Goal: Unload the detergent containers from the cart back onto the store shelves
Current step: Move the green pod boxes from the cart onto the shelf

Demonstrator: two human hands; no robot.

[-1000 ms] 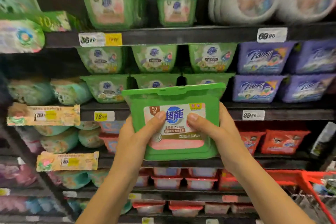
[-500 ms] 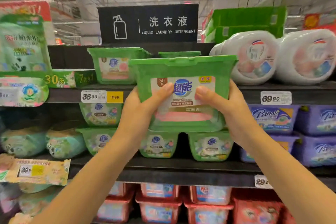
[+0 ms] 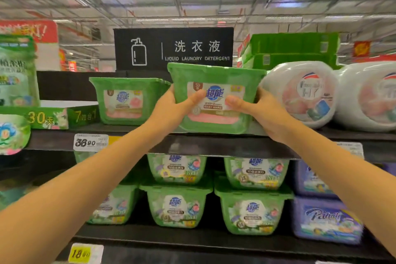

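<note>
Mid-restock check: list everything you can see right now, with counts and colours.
held tub: one, green, at top shelf front.
second tub: one, green, top shelf, left of it.
jugs: two, white, top shelf right.
lower tubs: at least five, green, shelf below.
purple tubs: two, stacked, lower right.
sign: one, black, above top shelf.
crates: green, count unclear, above jugs.
price tags: one white, one yellow, shelf edges.
left hand: grips held tub's left side.
right hand: grips its right side.
</note>
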